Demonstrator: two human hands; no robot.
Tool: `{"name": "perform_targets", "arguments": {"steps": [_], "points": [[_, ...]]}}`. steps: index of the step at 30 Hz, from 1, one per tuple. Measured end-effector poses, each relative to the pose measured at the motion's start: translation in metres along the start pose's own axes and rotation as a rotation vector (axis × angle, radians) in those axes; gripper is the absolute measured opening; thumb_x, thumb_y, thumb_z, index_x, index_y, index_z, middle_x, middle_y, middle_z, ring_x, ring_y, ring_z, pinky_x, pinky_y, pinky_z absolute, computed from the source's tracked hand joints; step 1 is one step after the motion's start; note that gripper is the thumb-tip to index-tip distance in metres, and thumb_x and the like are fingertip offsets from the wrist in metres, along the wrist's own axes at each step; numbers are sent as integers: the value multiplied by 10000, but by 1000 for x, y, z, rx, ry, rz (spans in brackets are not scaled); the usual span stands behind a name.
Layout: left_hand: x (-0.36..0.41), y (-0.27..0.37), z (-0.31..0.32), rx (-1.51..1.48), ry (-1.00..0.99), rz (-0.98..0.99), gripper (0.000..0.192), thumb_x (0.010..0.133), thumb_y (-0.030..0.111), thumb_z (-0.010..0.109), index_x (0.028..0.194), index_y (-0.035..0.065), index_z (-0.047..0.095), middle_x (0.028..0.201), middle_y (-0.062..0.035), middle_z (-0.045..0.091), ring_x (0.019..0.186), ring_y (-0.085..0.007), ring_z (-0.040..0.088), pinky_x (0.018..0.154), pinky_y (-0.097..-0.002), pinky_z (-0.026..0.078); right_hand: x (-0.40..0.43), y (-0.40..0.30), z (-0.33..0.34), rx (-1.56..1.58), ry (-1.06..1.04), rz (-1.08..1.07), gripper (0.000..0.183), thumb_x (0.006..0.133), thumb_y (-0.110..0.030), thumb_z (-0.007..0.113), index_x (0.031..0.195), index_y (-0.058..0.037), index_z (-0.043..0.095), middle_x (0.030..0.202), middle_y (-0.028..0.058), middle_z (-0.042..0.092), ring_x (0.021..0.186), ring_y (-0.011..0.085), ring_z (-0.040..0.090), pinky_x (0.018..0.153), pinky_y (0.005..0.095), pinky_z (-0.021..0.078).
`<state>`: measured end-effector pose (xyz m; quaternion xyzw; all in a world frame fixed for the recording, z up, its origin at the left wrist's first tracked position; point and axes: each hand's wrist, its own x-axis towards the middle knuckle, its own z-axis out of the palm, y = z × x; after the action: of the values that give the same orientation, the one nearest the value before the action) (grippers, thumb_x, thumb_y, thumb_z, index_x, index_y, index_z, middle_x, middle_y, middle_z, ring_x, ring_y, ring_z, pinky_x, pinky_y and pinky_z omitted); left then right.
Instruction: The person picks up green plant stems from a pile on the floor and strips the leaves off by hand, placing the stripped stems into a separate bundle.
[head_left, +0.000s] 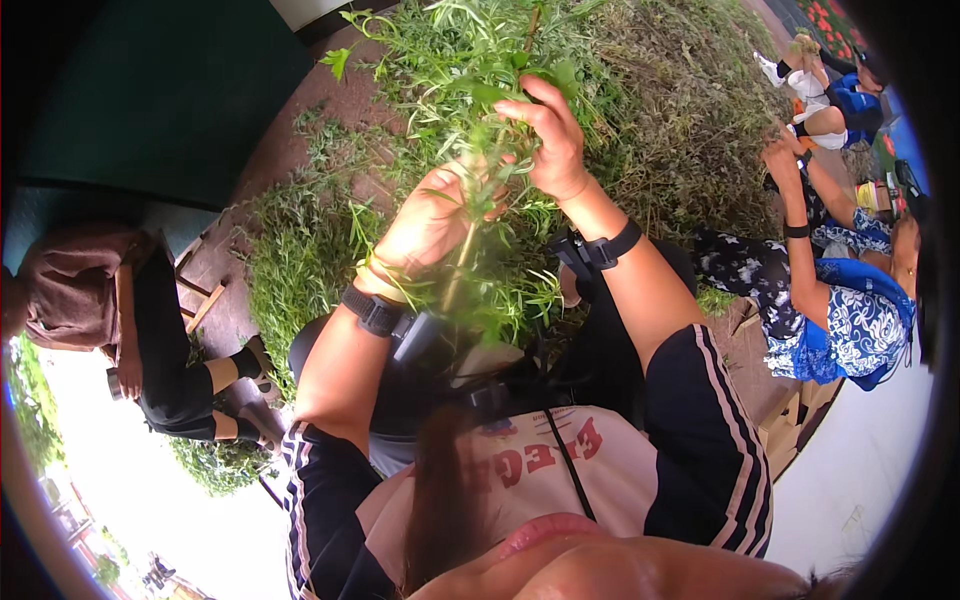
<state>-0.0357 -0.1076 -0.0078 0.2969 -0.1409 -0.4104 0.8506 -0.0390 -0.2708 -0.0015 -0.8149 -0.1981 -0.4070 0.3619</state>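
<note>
A long leafy plant stalk (463, 262) runs upright through the middle of the view, its lower part blurred. My left hand (431, 214) grips this stalk, with leaves covering some of its fingertips. Just above and to the right, my right hand (553, 139) is closed around leafy growth on the same stalk. Its index and middle fingers curve over the broad green leaves (499, 91), while its thumb is hard to make out. Beyond both hands spreads a heap of cut green plants (442, 37).
Drier, brownish stalks (675, 105) lie at the upper right. More greenery (292, 262) covers the ground to my left. A seated person in brown (82, 285) is near a wooden stool (202, 307). Two people sit at right, one wearing a blue patterned top (862, 330).
</note>
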Motion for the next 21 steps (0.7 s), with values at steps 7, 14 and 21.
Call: {"name": "perform_targets", "arguments": {"steps": [7,14,21], "points": [[2,0,-7,78,138,96,174,800,53,503,973,48,487,880,-38,534,803,-138,507,675,-283,432,7,19,-5,71,98,106,387,555,95,513,915,-42,555,1043,99,506,897,214,541,709,270,477],[10,12,-24,541,228,257,124,801,10,480,922,25,458,845,-21,510,714,-96,505,671,-234,446,16,10,-18,112,-139,40,236,622,57,546,826,-53,593,855,82,586,775,198,584,674,275,487],[7,21,-24,843,408,178,102,781,18,533,858,61,482,805,28,500,678,-39,472,596,-191,411,14,13,-21,32,-196,50,260,576,87,586,792,-56,599,880,57,595,800,190,582,676,261,477]]}}
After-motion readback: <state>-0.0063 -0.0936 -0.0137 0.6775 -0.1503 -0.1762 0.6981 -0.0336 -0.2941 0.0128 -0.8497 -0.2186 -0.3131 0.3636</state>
